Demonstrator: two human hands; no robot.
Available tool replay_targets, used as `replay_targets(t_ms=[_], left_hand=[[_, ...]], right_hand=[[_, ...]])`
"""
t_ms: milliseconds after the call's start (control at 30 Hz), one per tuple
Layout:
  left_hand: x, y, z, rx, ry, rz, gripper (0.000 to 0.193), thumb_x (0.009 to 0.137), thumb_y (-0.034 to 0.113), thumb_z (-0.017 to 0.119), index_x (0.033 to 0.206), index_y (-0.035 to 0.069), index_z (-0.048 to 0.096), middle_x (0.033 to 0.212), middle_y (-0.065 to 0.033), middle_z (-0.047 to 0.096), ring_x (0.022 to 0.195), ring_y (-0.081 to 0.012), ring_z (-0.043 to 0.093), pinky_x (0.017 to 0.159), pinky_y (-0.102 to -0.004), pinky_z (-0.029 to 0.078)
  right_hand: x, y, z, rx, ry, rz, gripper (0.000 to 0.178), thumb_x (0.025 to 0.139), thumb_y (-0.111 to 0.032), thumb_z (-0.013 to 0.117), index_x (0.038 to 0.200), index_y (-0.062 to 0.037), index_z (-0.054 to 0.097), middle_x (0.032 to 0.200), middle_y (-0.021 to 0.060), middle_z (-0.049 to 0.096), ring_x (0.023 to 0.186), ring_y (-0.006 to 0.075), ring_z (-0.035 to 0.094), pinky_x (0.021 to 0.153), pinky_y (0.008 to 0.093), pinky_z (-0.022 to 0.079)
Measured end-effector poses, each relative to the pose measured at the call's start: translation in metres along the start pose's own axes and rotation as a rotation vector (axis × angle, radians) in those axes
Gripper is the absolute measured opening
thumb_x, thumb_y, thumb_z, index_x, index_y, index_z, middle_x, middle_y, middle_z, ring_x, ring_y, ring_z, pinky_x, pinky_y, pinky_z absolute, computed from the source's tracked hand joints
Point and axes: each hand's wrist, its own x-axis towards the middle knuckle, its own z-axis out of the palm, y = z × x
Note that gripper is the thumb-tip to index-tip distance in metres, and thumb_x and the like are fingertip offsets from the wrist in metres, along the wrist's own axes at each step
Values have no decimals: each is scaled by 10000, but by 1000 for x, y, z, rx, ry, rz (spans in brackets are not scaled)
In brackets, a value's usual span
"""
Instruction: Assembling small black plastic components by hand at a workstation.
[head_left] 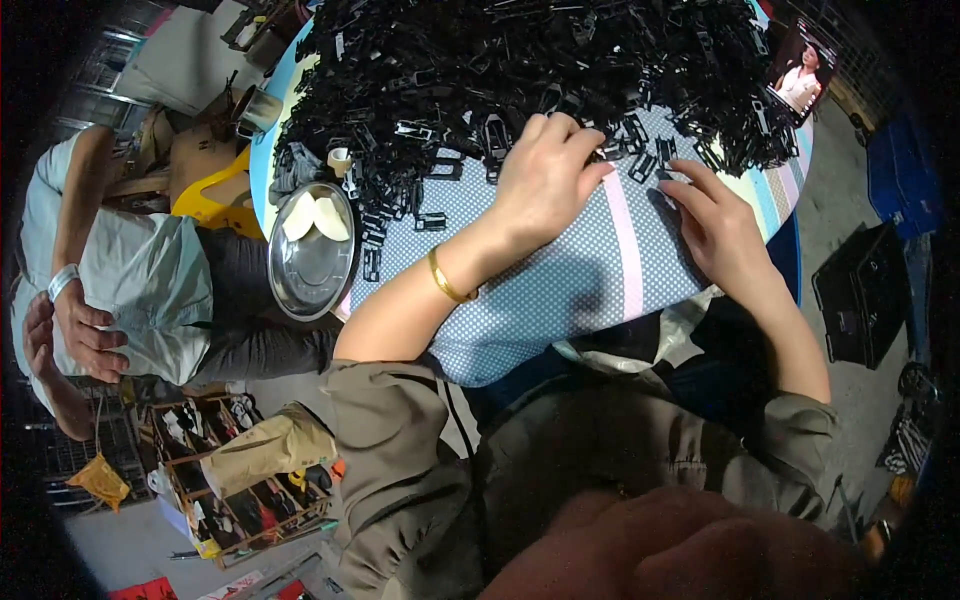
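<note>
Black pieces [520, 60] heaped on the desk [590, 270] are best lifted singly; left hand [540, 185] and right hand [720, 225] curl loosely, either grip's contents impossible to tell.

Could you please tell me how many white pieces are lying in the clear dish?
2: the left piece and the right piece, side by side toward the far end of the dish. Anything hidden beneath them cannot be seen.

Black plastic parts [520, 60], small and open-framed, lie heaped in a jumble beyond your left hand [548, 178]; several sit loose between it and your right hand's [714, 218] fingertips.
</note>
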Motion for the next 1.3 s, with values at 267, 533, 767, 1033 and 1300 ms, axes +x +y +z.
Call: replay_targets(t_ms=[267,533,767,1033,1300], left_hand=[[31,-59,-38,172,207,-11,156,739,131,621,865,41,638,839,-119,610,795,-291,557,729,-364,439],[20,-32,-7,286,-61,-85,393,642,312,693,962,105,595,936,-96,532,934,-279,456,734,-410,359],[6,-42,-4,356,114,-36,284,639,76,593,923,69,594,857,-125,518,887,-302,452,850,-543,287],[1,-42,-19,327,187,-118,292,655,26,585,945,40,614,922,-125,530,922,-279,451,821,-435,311],[-2,-39,-14,291,208,-79,244,681,55,593,924,39,615,888,-104,526,906,-272,441,828,-442,302]], right_hand=[[5,6,-9,477,-169,265,224,713,64,536,931,31,580,969,140,587,872,281,575,745,312,458],[-4,8,-3,184,-51,-52,274,713,-38,629,971,28,565,1035,171,564,915,321,544,799,349,429],[-3,-3,4,132,1,-77,201,708,35,595,907,47,565,898,160,568,805,305,535,714,354,437],[-5,-1,12,96,28,-81,191,712,31,587,900,43,557,900,171,560,817,321,532,724,368,430],[-6,-4,9,85,26,-100,206,720,48,578,924,47,553,910,174,558,814,317,536,723,354,434]])
